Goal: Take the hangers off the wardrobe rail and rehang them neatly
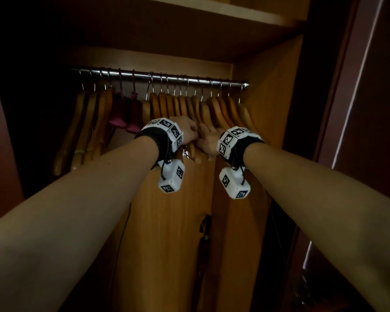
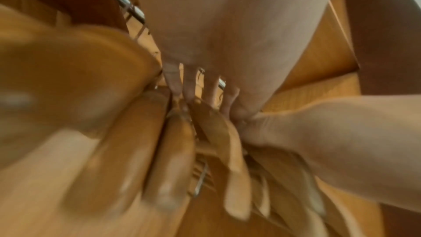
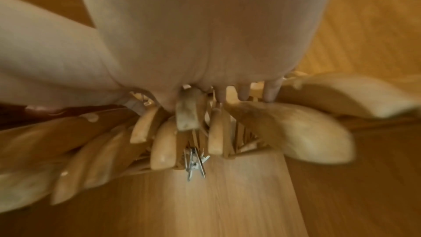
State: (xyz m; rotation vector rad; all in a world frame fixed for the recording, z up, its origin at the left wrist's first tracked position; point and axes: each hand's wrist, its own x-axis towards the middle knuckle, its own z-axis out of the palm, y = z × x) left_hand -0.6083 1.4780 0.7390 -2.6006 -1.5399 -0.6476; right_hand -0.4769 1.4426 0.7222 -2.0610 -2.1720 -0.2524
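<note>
A metal rail (image 1: 158, 78) runs across the wardrobe with wooden hangers on it. Several hang at the left (image 1: 92, 122), then two pink hangers (image 1: 124, 113), then a tight bunch (image 1: 214, 109) at the middle and right. My left hand (image 1: 188, 129) and right hand (image 1: 208, 137) meet side by side on the near arms of that bunch. In the left wrist view my fingers (image 2: 176, 84) push in between the hanger arms (image 2: 177, 150). The right wrist view shows my fingertips (image 3: 243, 93) hooked over hanger arms (image 3: 164, 143). A metal clip (image 3: 194, 161) dangles beneath them.
A shelf (image 1: 223, 10) sits above the rail. The wardrobe's side wall (image 1: 275, 91) stands close to the right end of the bunch. Below my wrists is a wooden panel (image 1: 167, 244) with a dark handle (image 1: 205, 224). A dark door (image 1: 369, 86) stands at the far right.
</note>
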